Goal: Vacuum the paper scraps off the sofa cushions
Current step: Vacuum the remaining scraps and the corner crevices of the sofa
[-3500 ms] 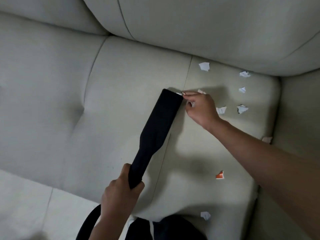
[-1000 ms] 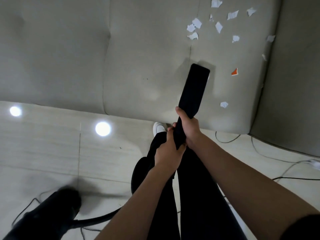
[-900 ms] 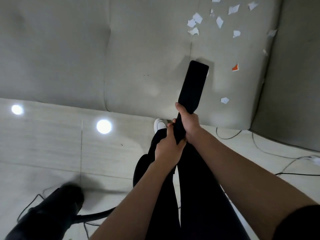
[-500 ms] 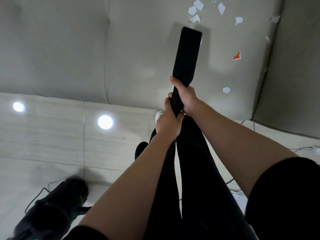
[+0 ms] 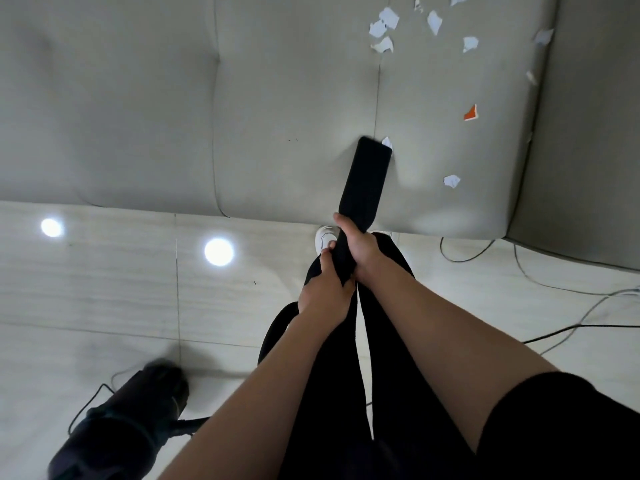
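A flat black vacuum nozzle [image 5: 367,178] lies tip-down on the grey sofa seat cushion [image 5: 294,98], near the seam. My right hand [image 5: 356,242] grips its narrow neck, and my left hand [image 5: 325,289] grips the black wand just below. A small white scrap [image 5: 387,143] sits at the nozzle's tip. Another white scrap [image 5: 451,181] lies to its right and an orange scrap [image 5: 470,113] farther up. Several white scraps [image 5: 382,27] are scattered at the cushion's far end.
The black vacuum body [image 5: 117,424] stands on the pale tiled floor at lower left, blurred. Cables [image 5: 561,289] run across the floor at right. The sofa's armrest [image 5: 588,133] rises on the right. My black-clad legs and a white shoe [image 5: 325,237] are below the cushion's front edge.
My right hand left the scraps and joined the left on the vacuum's neck. In the last half second the nozzle has drawn back toward the cushion's front edge, with a white scrap at its tip.
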